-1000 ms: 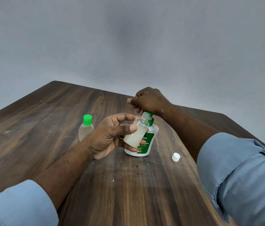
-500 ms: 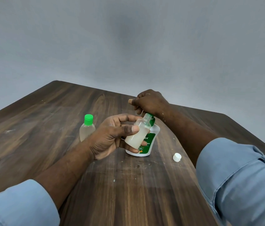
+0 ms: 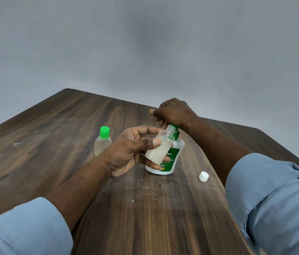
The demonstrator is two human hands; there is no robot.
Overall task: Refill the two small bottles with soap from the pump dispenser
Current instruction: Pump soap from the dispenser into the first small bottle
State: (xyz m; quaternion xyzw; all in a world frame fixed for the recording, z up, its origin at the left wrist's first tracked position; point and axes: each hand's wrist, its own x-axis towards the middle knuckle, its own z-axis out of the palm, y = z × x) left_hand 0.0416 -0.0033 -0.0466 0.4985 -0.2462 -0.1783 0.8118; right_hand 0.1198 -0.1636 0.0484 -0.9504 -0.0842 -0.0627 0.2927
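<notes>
My left hand (image 3: 132, 150) grips an open small clear bottle (image 3: 158, 149), tilted with its mouth up against the pump's nozzle; whitish soap fills most of it. Behind it stands the white pump dispenser (image 3: 172, 159) with a green label and green collar. My right hand (image 3: 172, 112) is curled over the pump head, which it hides. A second small bottle (image 3: 102, 141) with a green cap stands upright on the table, left of my left hand. A white cap (image 3: 204, 176) lies on the wood to the right of the dispenser.
Everything sits on a dark wooden table (image 3: 53, 144) whose far corner and right edge are close behind the dispenser. A plain grey wall (image 3: 145, 43) rises beyond. Small white specks dot the wood near the bottles.
Both hands and the bottles stay in nearly the same place; the right hand has kept its hold on the pump head, with only a slight shift of the view.
</notes>
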